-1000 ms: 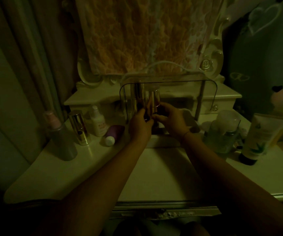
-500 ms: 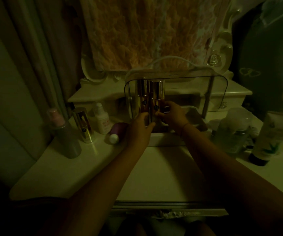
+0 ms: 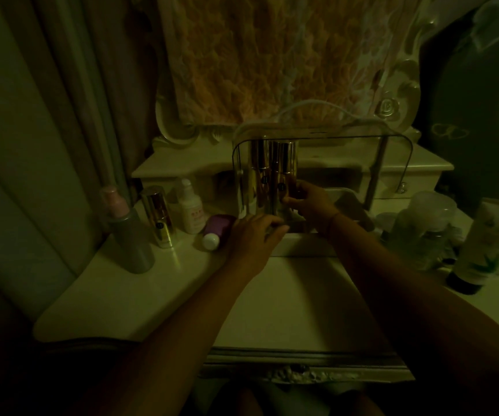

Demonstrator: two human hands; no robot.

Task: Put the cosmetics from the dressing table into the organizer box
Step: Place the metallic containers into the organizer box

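The organizer box (image 3: 302, 245), white with a clear raised cover, stands at the back middle of the dressing table (image 3: 287, 301). Two tall gold bottles stand side by side in its left part. My right hand (image 3: 308, 202) reaches in and grips the right-hand gold bottle (image 3: 285, 172) near its base; the other gold bottle (image 3: 258, 178) stands just left of it. My left hand (image 3: 254, 235) sits lower, at the box's front left edge, fingers bent; the dim light hides whether it holds anything.
Left of the box stand a pink-capped grey bottle (image 3: 128, 235), a third gold bottle (image 3: 159, 217) and a small white bottle (image 3: 191, 208); a purple bottle (image 3: 218, 231) lies on its side. On the right are a clear jar (image 3: 422, 226) and a green tube (image 3: 482, 244).
Both hands held a gold bottle at the box's mouth. It now stands deeper inside, my right hand still on it, and my left hand has dropped to the box's front edge.
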